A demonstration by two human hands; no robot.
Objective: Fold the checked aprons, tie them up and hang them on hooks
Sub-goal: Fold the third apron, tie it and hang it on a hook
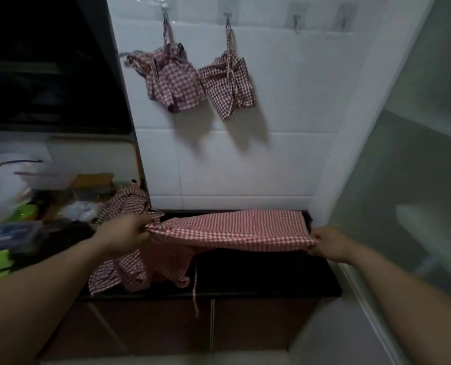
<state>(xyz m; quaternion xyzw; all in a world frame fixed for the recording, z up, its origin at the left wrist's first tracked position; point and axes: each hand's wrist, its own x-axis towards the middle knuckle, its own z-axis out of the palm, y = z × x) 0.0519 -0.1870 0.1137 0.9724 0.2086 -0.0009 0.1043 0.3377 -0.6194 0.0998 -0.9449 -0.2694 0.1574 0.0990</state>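
Observation:
A red-and-white checked apron is stretched flat over the dark countertop. My left hand pinches its left end and my right hand pinches its right end. One apron strap dangles over the counter's front edge. More checked fabric lies crumpled at the counter's left. Two tied checked bundles hang on the white tiled wall: one on the leftmost hook, the other on the second hook.
Two bare hooks sit to the right on the wall. Cluttered items, including a green container and a small box, crowd the surface at left. A glass panel stands at right. Cabinet doors are below.

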